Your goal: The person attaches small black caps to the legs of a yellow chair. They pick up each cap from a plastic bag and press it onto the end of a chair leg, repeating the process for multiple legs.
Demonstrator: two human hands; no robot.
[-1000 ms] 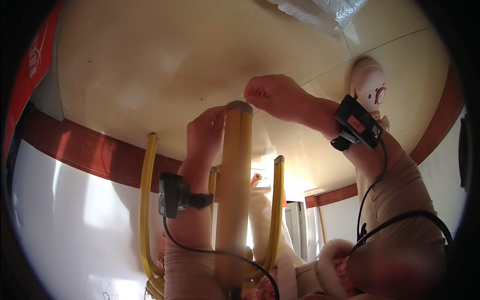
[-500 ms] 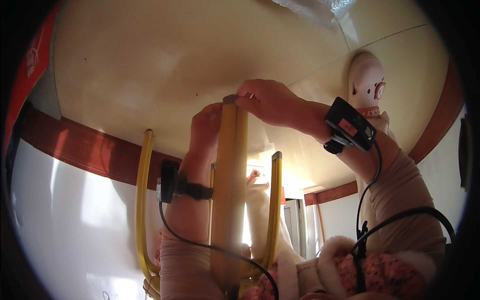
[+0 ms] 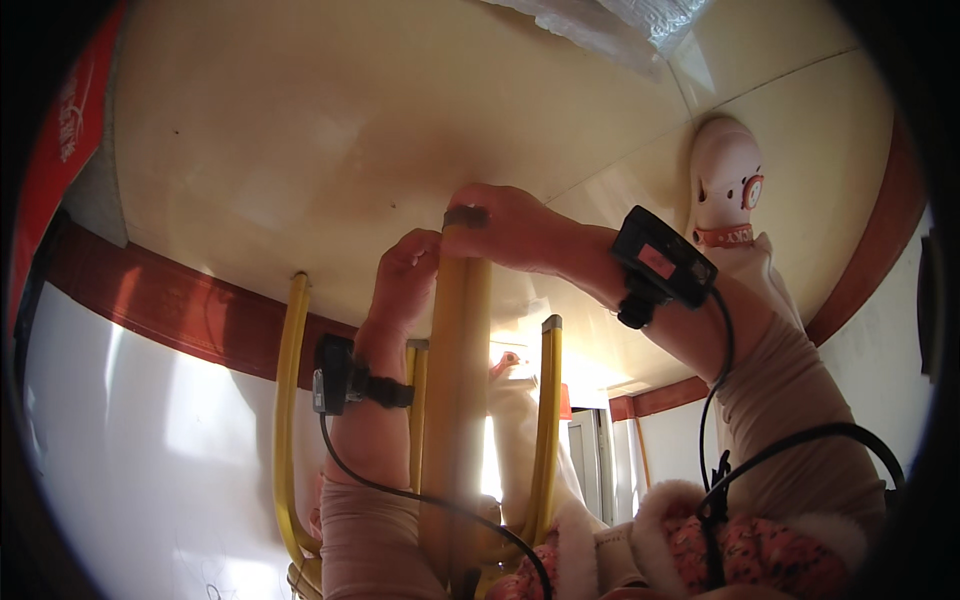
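Observation:
A yellow leg (image 3: 455, 370) of an upturned piece of furniture, perhaps a stool or chair, rises between my forearms. At its far end my right hand (image 3: 500, 228) is closed on a dark grey-brown foot cap (image 3: 465, 216). Whether the cap still touches the leg is hidden by my fingers. Just below it on the left, my left hand (image 3: 405, 275) is curled against the same leg, its fingertips partly hidden. More yellow legs stand around: one on the left (image 3: 290, 400), one on the right (image 3: 548, 420) with a grey cap, and one (image 3: 416, 380) behind the near leg.
Pale glossy floor (image 3: 270, 130) lies beyond, with clear plastic wrapping (image 3: 610, 25) at the top. My foot in a pink clog (image 3: 725, 170) is at the right. A red printed object (image 3: 75, 120) stands far left. Black cables (image 3: 810, 435) run from devices strapped to both wrists.
The dark cap and my right hand have shifted nearer, the hand now wrapped over the leg's end. My left hand has slid a little down, nearer me. The plastic wrapping shows more.

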